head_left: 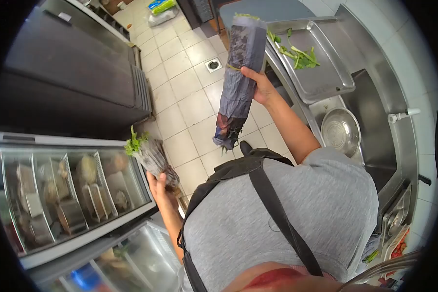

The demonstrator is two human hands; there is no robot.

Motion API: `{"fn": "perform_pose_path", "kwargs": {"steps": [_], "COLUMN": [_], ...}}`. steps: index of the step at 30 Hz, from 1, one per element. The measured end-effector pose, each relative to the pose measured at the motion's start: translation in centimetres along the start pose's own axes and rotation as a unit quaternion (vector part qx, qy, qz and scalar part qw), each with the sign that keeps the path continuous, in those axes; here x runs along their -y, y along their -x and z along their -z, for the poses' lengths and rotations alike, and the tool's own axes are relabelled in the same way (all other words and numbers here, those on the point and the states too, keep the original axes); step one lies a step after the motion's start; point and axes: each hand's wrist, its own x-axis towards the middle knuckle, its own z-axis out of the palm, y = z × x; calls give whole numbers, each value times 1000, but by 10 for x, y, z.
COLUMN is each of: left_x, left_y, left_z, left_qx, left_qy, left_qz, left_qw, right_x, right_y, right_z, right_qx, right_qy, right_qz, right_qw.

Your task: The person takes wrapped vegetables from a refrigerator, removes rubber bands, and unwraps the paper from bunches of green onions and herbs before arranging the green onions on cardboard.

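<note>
A long bundle wrapped in dark printed paper (237, 92), with a band round it, is held out in front by my right hand (262, 87). Pale green stalk ends show at its top end, and its lower end is crumpled. At the left, my left hand (159, 189) holds a shorter paper-wrapped bundle (155, 158) with green leaves sticking out of its upper end. The fingers of that hand lie along the wrapping, partly hidden behind it. The two bundles are apart, both above the tiled floor.
A glass-fronted fridge (73, 194) with divided shelves stands at the left, below a dark cabinet (68, 73). On the right, a metal tray (333, 73) with green leaves (304, 59) lies beside a sink holding a metal bowl (340, 131). A drain (213, 65) is in the floor.
</note>
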Motion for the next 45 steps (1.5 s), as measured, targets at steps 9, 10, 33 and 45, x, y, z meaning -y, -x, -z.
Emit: {"fn": "perform_pose_path", "kwargs": {"steps": [9,10,33,45], "left_x": [64,71,62,55], "left_y": [-32,-44,-493,-495], "left_z": [25,29,-303,-545], "left_qx": [-22,-22,514,569], "left_qy": [-48,-55,-373,-253], "left_qz": [-54,-64,-360,-508], "left_qw": [997,996,684,595], "right_x": [-9,-13,4,65], "right_y": [27,26,-135,-208], "right_z": [32,38,37,73], "right_qx": [55,47,-244,-340], "right_qy": [-27,-23,24,-63], "right_qz": [100,112,325,353], "right_qw": [993,992,914,869]}}
